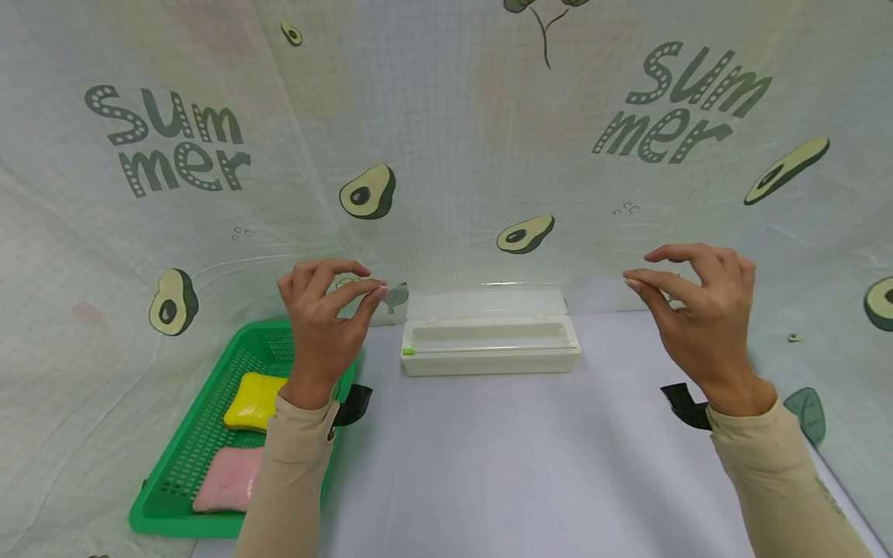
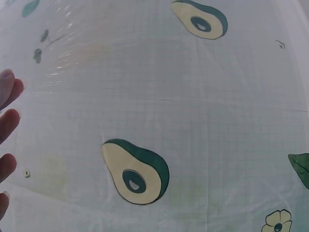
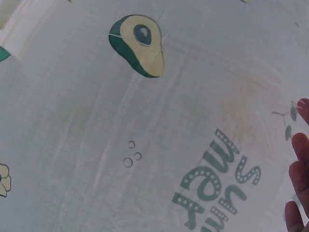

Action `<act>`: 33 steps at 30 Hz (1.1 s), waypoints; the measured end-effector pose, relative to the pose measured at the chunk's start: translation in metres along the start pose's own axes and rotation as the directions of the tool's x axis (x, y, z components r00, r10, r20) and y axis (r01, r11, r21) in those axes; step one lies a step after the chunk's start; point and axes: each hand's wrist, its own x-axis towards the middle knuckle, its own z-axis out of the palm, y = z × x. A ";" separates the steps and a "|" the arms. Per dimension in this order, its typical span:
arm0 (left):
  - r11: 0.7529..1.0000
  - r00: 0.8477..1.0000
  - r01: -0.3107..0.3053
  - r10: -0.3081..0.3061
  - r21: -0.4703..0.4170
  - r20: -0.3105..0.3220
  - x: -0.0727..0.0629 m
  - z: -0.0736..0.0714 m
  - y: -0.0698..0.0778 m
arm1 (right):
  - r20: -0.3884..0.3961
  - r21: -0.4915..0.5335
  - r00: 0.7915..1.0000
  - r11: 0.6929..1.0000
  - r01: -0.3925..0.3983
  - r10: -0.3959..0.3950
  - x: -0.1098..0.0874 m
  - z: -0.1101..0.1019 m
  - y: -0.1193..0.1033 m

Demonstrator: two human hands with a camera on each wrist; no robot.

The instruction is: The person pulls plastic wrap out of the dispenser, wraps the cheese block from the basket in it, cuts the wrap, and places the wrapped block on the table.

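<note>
Both hands are raised in the head view, wide apart, thumb and index finger of each brought together. The left hand (image 1: 326, 322) is above the green basket, and the right hand (image 1: 701, 310) is over the right side of the table. Between them they pinch a sheet of clear plastic wrap (image 2: 63, 63), whose glints show near the left fingers (image 2: 7, 125) in the left wrist view; its outline is hard to make out. Behind and between the hands sits a white plastic wrap dispenser (image 1: 488, 363) with its lid (image 1: 484, 302) raised.
At the left stands a green basket (image 1: 184, 525) holding a yellow packet (image 1: 253, 401) and a pink packet (image 1: 229, 479), partly hidden by the left arm. A white cloth covers the table (image 1: 516, 457). An avocado-print sheet (image 1: 432, 116) hangs behind it.
</note>
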 end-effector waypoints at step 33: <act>0.967 0.992 -0.018 0.050 -0.252 0.119 -0.049 -0.030 0.018 | 0.341 0.329 0.918 0.940 0.086 -0.204 -0.034 -0.051 -0.004</act>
